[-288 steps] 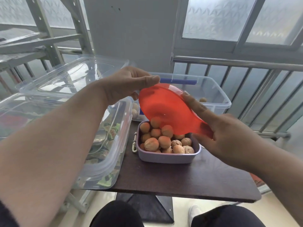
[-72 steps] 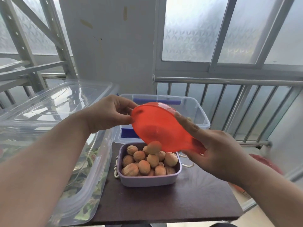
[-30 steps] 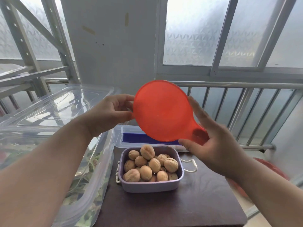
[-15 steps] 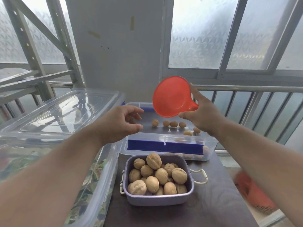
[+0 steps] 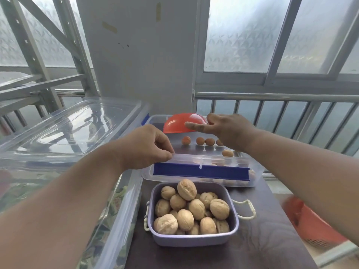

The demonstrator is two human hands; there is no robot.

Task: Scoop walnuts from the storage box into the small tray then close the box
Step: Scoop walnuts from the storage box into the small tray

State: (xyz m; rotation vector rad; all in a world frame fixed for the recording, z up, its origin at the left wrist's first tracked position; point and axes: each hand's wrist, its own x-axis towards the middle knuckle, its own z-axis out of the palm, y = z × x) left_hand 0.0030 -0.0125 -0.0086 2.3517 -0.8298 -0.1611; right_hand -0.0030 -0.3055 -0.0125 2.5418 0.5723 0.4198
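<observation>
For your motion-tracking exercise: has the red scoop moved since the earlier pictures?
Yes. The red scoop has gone from above the small tray back and down into the storage box.

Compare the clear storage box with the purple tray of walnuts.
The storage box is clear with a blue clip and sits behind; the purple tray is opaque and nearer. The box holds a few scattered walnuts; the tray is heaped. The left hand pinches the box's rim; nothing touches the tray. Both are open-topped.
</observation>
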